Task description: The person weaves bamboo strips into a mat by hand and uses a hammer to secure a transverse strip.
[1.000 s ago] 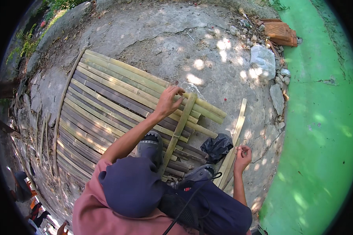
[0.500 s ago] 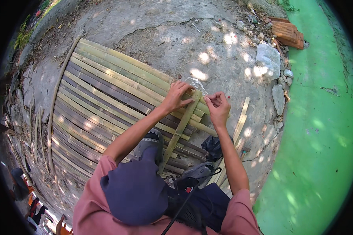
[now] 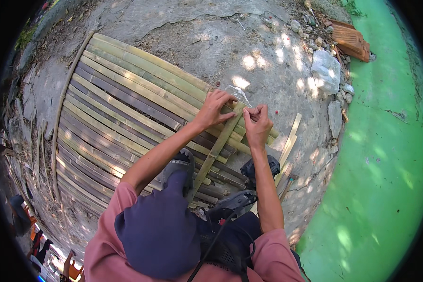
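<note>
A split-bamboo crosspiece (image 3: 217, 151) lies slantwise over the right end of a panel of bamboo slats (image 3: 127, 89). My left hand (image 3: 215, 110) grips the crosspiece near its far end, thumb on one side and fingers curled over the top. Close beside that end, my right hand (image 3: 258, 126) is closed in a pinch. Whatever lies between its fingertips is too small to make out. A clear, shiny plastic strand (image 3: 239, 95) lies just beyond both hands. My shoe (image 3: 177, 164) rests on the slats, left of the crosspiece.
A thin pole (image 3: 64, 103) runs along the panel's left end. Right of my hands are loose bamboo strips (image 3: 290, 141), a black plastic bag (image 3: 254, 170) and a hammer-like tool (image 3: 289, 182). Farther right are a whitish plastic bag (image 3: 325, 71), rubble, terracotta tiles (image 3: 348, 41) and a green-painted surface (image 3: 371, 188).
My right hand has drawn in to the crosspiece's far end, its fingers more tightly curled. My left hand keeps its place there. The whole view has shifted slightly.
</note>
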The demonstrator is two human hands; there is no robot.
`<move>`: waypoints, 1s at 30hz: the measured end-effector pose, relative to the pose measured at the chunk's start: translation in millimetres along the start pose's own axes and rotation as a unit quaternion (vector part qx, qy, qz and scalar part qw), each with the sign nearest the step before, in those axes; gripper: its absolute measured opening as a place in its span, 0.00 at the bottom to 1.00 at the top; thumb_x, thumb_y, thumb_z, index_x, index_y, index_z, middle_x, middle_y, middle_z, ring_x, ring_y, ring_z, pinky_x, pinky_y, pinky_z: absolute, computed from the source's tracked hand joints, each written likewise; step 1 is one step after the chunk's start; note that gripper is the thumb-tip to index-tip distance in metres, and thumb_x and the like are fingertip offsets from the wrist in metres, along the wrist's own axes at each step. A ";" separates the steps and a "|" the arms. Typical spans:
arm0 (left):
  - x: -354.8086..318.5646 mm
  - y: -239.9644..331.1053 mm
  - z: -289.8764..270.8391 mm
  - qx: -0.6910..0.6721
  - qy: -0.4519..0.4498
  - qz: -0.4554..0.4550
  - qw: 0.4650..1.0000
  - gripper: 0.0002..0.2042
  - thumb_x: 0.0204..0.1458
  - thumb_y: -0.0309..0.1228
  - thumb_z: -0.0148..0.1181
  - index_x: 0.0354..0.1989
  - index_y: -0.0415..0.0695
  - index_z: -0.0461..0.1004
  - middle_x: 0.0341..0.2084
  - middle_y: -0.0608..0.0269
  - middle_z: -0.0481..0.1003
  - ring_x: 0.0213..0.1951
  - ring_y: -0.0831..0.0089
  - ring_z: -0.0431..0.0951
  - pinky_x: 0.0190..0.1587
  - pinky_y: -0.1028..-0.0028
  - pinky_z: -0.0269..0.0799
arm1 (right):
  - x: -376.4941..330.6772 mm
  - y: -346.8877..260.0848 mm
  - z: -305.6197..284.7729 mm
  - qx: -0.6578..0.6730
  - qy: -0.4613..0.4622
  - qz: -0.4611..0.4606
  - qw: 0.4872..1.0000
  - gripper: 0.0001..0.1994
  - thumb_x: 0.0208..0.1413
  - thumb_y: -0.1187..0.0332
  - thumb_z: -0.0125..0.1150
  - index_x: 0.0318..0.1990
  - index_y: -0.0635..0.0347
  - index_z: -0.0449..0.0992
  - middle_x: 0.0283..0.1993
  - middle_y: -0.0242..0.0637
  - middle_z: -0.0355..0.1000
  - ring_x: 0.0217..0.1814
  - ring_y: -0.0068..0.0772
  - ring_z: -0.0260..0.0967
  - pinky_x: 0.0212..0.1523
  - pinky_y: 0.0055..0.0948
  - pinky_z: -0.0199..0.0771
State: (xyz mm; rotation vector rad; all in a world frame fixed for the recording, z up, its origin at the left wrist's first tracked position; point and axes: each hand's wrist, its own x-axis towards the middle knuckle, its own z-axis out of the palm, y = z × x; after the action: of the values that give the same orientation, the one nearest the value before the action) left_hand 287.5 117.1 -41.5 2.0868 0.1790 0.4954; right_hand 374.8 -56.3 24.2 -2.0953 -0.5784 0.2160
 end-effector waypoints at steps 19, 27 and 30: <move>-1.4 1.9 6.2 0.008 0.015 -0.018 1.000 0.24 0.47 0.40 0.82 0.51 0.50 0.80 0.41 0.67 0.79 0.49 0.62 0.76 0.54 0.60 0.66 | 2.3 -3.2 -3.6 -0.050 -0.017 -0.030 0.998 0.16 0.62 0.77 0.75 0.41 0.62 0.67 0.34 0.49 0.83 0.45 0.45 0.90 0.38 0.38 0.85; -2.3 3.8 1.7 0.017 0.003 0.012 1.000 0.26 0.46 0.42 0.82 0.52 0.50 0.80 0.44 0.67 0.79 0.52 0.61 0.75 0.57 0.59 0.65 | -12.9 2.5 -8.5 -0.043 -0.003 -0.040 0.998 0.16 0.62 0.77 0.75 0.40 0.63 0.67 0.33 0.49 0.83 0.42 0.44 0.90 0.39 0.37 0.85; -2.7 1.6 0.8 0.027 -0.004 0.013 1.000 0.26 0.45 0.43 0.82 0.52 0.50 0.80 0.46 0.66 0.79 0.53 0.60 0.75 0.57 0.58 0.65 | -13.1 5.0 -5.6 -0.045 0.002 -0.042 0.998 0.16 0.62 0.77 0.75 0.40 0.63 0.67 0.33 0.49 0.83 0.42 0.43 0.90 0.39 0.37 0.84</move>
State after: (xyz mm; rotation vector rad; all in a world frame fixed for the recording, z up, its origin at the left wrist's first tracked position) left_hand 285.3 114.8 -41.3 2.1457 0.1615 0.5032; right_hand 367.0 -69.1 22.4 -2.1516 -0.6833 0.1401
